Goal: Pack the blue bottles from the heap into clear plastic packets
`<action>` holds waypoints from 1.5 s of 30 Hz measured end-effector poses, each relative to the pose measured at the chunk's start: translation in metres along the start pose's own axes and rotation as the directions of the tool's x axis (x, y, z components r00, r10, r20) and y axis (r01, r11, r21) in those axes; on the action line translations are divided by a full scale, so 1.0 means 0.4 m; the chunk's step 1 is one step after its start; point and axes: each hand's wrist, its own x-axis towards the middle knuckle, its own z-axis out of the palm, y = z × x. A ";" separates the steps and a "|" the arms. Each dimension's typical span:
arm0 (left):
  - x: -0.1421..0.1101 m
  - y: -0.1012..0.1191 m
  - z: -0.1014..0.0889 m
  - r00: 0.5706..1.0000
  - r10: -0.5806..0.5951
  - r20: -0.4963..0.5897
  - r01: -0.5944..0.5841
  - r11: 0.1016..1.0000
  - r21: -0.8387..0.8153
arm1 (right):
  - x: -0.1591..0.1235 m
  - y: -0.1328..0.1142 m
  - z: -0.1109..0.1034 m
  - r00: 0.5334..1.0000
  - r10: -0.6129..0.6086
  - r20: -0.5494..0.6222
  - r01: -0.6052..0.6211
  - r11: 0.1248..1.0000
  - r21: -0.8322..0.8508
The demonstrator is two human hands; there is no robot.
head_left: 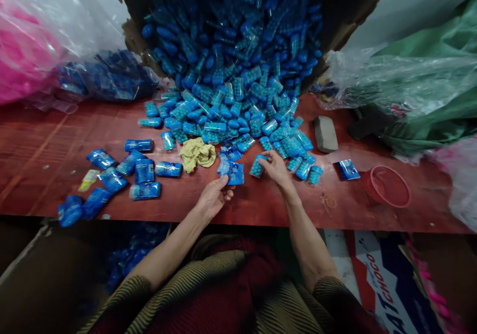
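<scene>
Between the thumb and fingers of my left hand (216, 195) is a blue printed label sleeve (235, 173), held just above the table. My right hand (276, 168) pinches a small clear bottle of blue balls (256, 166) by its right side. More blue printed labels (229, 154) lie right behind the held one. A heap of similar blue-capped bottles (219, 110) spreads out beyond both hands. To the left lie several bottles wrapped in printed labels (144, 170). A crumpled yellow cloth (197, 154) rests beside the loose labels.
A large carton (134, 36) spills bottles onto the red table (208, 209). On the right are a grey block (325, 134), a blue packet (348, 170), a red plastic basket (387, 187) and green bagged material (421, 75). Pink bagged goods (26, 50) stand at the left.
</scene>
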 end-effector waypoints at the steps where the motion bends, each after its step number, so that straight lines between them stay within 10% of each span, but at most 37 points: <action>1: 0.000 0.000 -0.001 1.000 0.004 -0.005 -0.004 1.000 -0.004 | -0.018 -0.002 -0.004 0.999 0.043 0.019 -0.045 0.989 0.141; 14: -0.014 -0.006 -0.009 0.997 -0.071 -0.029 0.069 0.997 -0.044 | -0.161 -0.042 -0.004 0.970 0.166 0.177 -0.242 0.682 0.690; 45: -0.021 -0.013 0.003 0.995 0.052 -0.090 -0.053 0.999 -0.006 | -0.248 -0.027 0.054 0.999 0.039 -0.030 -0.012 0.786 0.619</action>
